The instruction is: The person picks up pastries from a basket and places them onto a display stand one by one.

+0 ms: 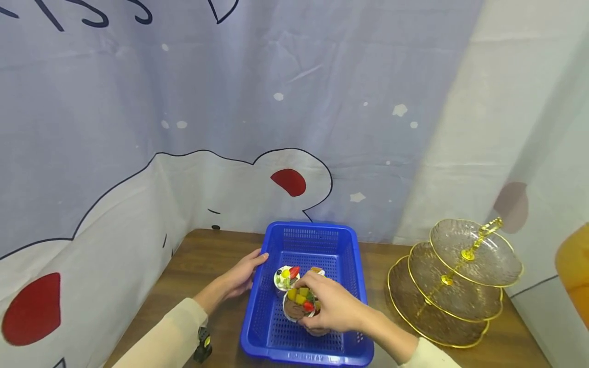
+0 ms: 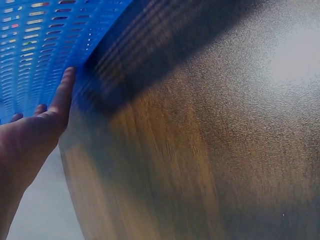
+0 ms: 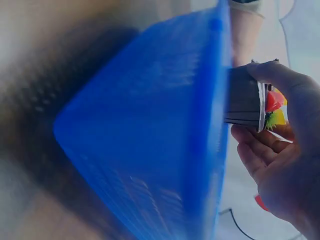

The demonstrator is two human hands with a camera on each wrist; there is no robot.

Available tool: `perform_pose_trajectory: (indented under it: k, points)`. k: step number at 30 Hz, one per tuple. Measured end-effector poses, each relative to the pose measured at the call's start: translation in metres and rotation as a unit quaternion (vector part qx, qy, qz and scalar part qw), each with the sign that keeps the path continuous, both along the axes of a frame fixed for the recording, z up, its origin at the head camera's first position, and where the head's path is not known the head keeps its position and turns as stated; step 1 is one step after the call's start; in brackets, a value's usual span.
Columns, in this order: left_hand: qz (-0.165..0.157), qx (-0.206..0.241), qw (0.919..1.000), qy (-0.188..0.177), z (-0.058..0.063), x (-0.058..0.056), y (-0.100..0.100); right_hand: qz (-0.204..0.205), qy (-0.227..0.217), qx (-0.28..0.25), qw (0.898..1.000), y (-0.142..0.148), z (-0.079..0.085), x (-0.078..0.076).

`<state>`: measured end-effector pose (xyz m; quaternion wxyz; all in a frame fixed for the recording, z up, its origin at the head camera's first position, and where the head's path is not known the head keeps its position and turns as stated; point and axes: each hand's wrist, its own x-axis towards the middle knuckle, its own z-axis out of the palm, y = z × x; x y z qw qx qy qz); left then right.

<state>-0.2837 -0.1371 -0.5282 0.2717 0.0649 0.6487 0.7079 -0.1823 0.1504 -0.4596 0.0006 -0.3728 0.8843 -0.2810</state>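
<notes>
My right hand (image 1: 338, 304) grips a fruit-topped cupcake (image 1: 294, 308) by its sides, thumb and fingers around the cup. Brown cream and yellow, red and green pieces top it. In the right wrist view, its dark cup (image 3: 245, 97) shows at the rim of the blue plastic basket (image 1: 310, 356). Inside the basket, a white-cream cupcake (image 1: 285, 277) stands to the left, and others are partly hidden under my right hand. My left hand (image 1: 241, 276) touches the basket's left side; in the left wrist view its extended fingers (image 2: 64, 92) lie against the slotted wall.
A three-tier glass stand (image 1: 460, 283) with gold rims and a gold handle stands on the wooden table (image 1: 207, 266), right of the basket. A printed curtain (image 1: 230, 102) hangs behind. Something orange (image 1: 575, 266) shows at the right edge, near a dark cable (image 1: 534, 286).
</notes>
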Motion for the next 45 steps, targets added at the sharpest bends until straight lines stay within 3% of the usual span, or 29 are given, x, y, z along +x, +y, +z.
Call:
perform_pose_trajectory:
  k: [7, 17, 35, 45]
  points:
    - [0.0, 0.008, 1.0, -0.005, -0.001, -0.002, -0.001, -0.019, 0.004, -0.056, 0.998, 0.024, 0.026, -0.004]
    - [-0.015, 0.006, 0.9999, 0.003, 0.002, -0.005, 0.0, -0.041, 0.055, -0.106, 0.992, 0.049, 0.051, -0.008]
    - [-0.015, -0.003, 0.9999, -0.005, -0.003, -0.004, -0.002, -0.153, 0.087, -0.113, 0.978, 0.092, 0.069, 0.008]
    - [-0.018, -0.001, 0.9998, -0.002, -0.002, -0.002, -0.003, -0.212, 0.151, -0.118, 0.958, 0.126, 0.091, 0.019]
